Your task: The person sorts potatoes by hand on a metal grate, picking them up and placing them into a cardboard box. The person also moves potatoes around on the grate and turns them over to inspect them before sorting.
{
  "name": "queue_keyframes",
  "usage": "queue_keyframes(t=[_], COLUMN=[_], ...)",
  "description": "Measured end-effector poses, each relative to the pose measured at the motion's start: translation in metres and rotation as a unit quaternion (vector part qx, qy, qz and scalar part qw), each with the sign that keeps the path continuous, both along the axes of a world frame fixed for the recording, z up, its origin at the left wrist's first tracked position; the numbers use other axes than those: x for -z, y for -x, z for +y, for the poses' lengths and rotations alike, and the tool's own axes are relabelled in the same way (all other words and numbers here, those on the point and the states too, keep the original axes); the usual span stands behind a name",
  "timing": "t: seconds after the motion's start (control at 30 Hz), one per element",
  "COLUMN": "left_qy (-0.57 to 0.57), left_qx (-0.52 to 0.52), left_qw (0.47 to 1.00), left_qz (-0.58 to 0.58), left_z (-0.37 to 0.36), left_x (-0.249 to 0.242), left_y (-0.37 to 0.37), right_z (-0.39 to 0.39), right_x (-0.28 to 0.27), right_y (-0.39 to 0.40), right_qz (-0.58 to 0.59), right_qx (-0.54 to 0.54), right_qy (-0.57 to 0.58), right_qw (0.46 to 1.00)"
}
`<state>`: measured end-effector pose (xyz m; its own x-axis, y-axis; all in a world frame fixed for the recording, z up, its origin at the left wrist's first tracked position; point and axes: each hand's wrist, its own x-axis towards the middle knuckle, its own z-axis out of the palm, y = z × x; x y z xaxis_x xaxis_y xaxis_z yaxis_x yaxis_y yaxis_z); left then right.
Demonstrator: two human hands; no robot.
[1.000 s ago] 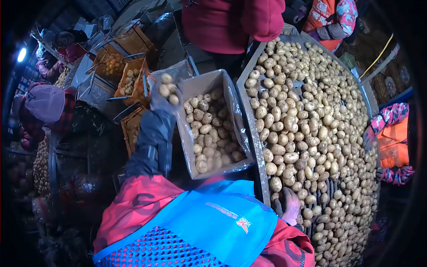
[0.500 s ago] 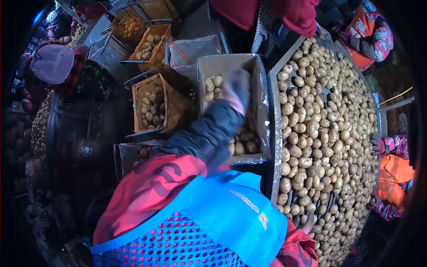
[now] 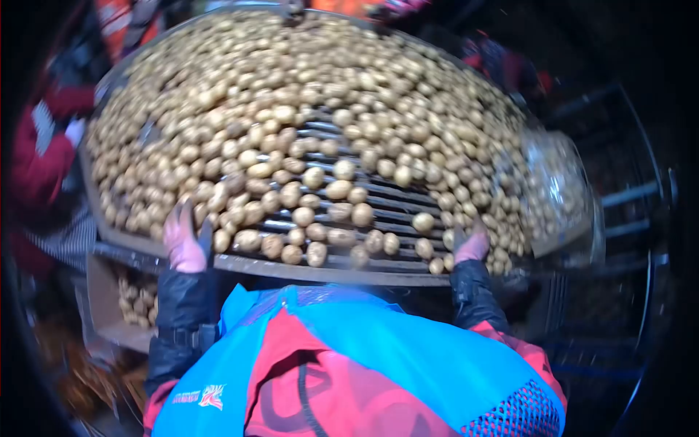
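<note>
Potatoes [image 3: 338, 189] lie in a thick layer over a large slatted table [image 3: 393, 202], with dark bars showing in its middle. My left hand [image 3: 186, 239], in a pinkish glove with dark fingertips, rests at the table's near edge on the left. Its thumb stands apart from the fingers, and they touch the potatoes beside them. At the near edge on the right, my right hand [image 3: 472, 243] is among the potatoes, its fingers apart. Neither hand visibly holds a potato.
A box [image 3: 109, 302] with potatoes stands below the table's left edge. Clear plastic [image 3: 557, 182] covers potatoes at the right end, near metal rails [image 3: 632, 195]. A person in a dark red sleeve [image 3: 47, 156] works at the left; others stand along the far side.
My view has turned from the boxes to face the table. My left hand has left the box for the table's near edge; my right hand remains among the potatoes.
</note>
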<state>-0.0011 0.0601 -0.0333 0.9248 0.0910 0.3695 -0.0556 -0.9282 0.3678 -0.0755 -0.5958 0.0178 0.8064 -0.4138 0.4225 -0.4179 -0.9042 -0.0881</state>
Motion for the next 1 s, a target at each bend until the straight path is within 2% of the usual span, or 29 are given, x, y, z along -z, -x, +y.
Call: queue_keyframes(t=[0.1, 0.17, 0.23, 0.3, 0.37, 0.4, 0.43, 0.57, 0.67, 0.73, 0.83, 0.9, 0.93, 0.97, 1.0], left_qy=[-0.030, -0.034, -0.038, -0.045, -0.050, -0.054, -0.049, -0.052, -0.052, -0.063, -0.053, -0.036, -0.032, -0.026, -0.029], left_qx=[-0.040, -0.048, -0.037, -0.044, -0.052, -0.055, -0.054, -0.056, -0.047, -0.047, -0.047, -0.042, -0.044, -0.048, -0.050], left_qw=[0.997, 0.996, 0.997, 0.996, 0.994, 0.994, 0.994, 0.994, 0.994, 0.993, 0.993, 0.994, 0.993, 0.992, 0.992], left_qz=[0.051, 0.064, 0.055, 0.069, 0.077, 0.079, 0.081, 0.079, 0.086, 0.087, 0.095, 0.099, 0.104, 0.110, 0.110], left_z=[0.002, -0.004, -0.001, -0.004, -0.007, -0.011, -0.015, -0.016, -0.023, -0.021, -0.022, -0.022, -0.023, -0.024, -0.024], left_x=[0.005, -0.005, -0.003, -0.005, -0.010, -0.012, -0.015, -0.022, -0.032, -0.031, -0.033, -0.033, -0.036, -0.038, -0.036], left_y=[-0.002, -0.002, -0.003, -0.002, -0.001, -0.003, -0.001, 0.000, 0.001, 0.001, 0.001, 0.001, 0.000, 0.001, 0.001], right_z=[0.025, 0.031, 0.037, 0.039, 0.047, 0.046, 0.051, 0.038, 0.048, 0.054, 0.076, 0.099, 0.106, 0.099, 0.116], right_x=[-0.004, 0.002, -0.004, -0.009, -0.006, -0.009, -0.007, 0.005, 0.002, 0.016, 0.028, 0.025, 0.031, 0.044, 0.043], right_y=[-0.002, -0.016, -0.035, -0.053, -0.080, -0.099, -0.116, -0.157, -0.171, -0.181, -0.208, -0.237, -0.257, -0.275, -0.292], right_qz=[0.061, 0.005, 0.009, -0.035, -0.046, -0.040, -0.042, -0.100, -0.073, -0.185, -0.169, -0.222, -0.270, -0.098, -0.164], right_qx=[-0.034, -0.052, 0.027, -0.025, -0.071, -0.066, 0.020, 0.026, 0.111, -0.021, -0.077, -0.141, -0.188, -0.128, -0.165], right_qy=[-0.004, -0.021, -0.094, -0.118, -0.092, -0.169, -0.133, -0.160, -0.218, -0.321, -0.348, -0.461, -0.328, -0.461, -0.560], right_qw=[0.998, 0.998, 0.995, 0.992, 0.992, 0.983, 0.990, 0.982, 0.967, 0.928, 0.919, 0.847, 0.886, 0.873, 0.795])
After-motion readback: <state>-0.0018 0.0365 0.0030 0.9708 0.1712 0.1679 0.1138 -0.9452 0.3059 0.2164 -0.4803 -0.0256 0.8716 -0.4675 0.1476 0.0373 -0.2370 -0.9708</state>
